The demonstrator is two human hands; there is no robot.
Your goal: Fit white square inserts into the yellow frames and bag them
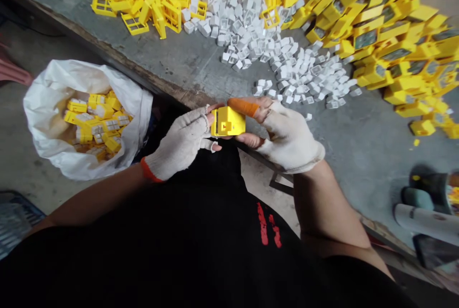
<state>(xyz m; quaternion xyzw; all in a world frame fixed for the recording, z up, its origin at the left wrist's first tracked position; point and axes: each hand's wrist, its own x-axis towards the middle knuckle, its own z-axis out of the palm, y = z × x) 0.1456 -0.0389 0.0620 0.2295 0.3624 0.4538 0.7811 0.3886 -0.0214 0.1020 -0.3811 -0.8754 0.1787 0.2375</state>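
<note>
Between my two hands is a yellow plastic housing, box-shaped with a small square hole in the face toward me. My left hand, in a white knit glove with bare fingertips, grips its left end. My right hand, gloved the same way with an orange cover on one finger, holds the right end between that finger and the thumb. Both hands are at the bench's front edge, above my lap. Just beyond them on the bench lie many small white plastic caps. The housing's underside is hidden.
Yellow frames are heaped at the bench's back left, and yellow housings at the right. A white sack holding yellow-and-white pieces stands on the floor to my left. A white cylinder lies at the far right.
</note>
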